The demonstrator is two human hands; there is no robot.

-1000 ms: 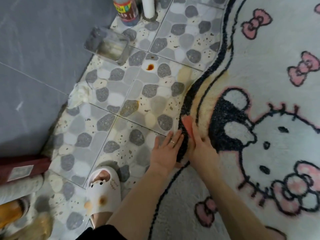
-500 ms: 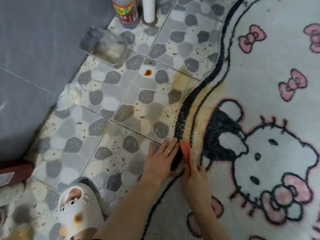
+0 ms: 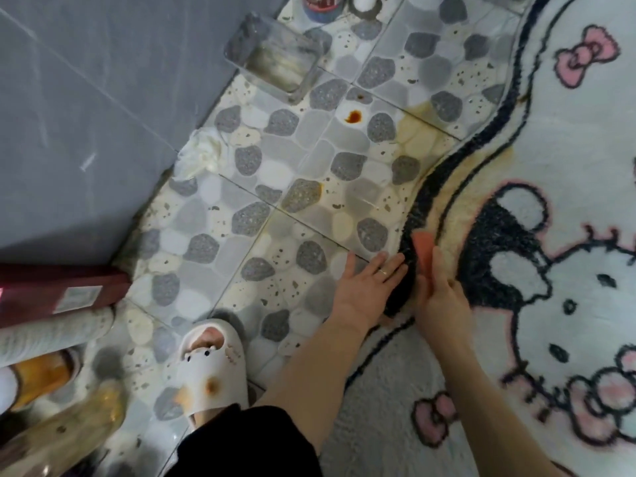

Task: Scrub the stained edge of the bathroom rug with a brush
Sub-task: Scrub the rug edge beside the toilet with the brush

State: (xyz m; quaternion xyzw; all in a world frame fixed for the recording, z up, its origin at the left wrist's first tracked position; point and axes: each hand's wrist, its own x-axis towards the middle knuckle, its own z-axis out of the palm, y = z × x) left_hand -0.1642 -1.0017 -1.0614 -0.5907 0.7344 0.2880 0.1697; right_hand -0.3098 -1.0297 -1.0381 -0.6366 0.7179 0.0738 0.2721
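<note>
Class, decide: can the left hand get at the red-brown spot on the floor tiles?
Probably yes: the left hand holds nothing, and only bare tiles lie between it and the spot.

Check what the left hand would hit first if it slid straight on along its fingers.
The left hand, flat on the tiles, points up-right: the rug's black border comes first, probably almost at once; fingertips may already touch it. The brush sits just beside that line.

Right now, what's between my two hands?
The rug's black border runs between the left hand and the right hand, which holds the orange brush; the head view shows it.
</note>
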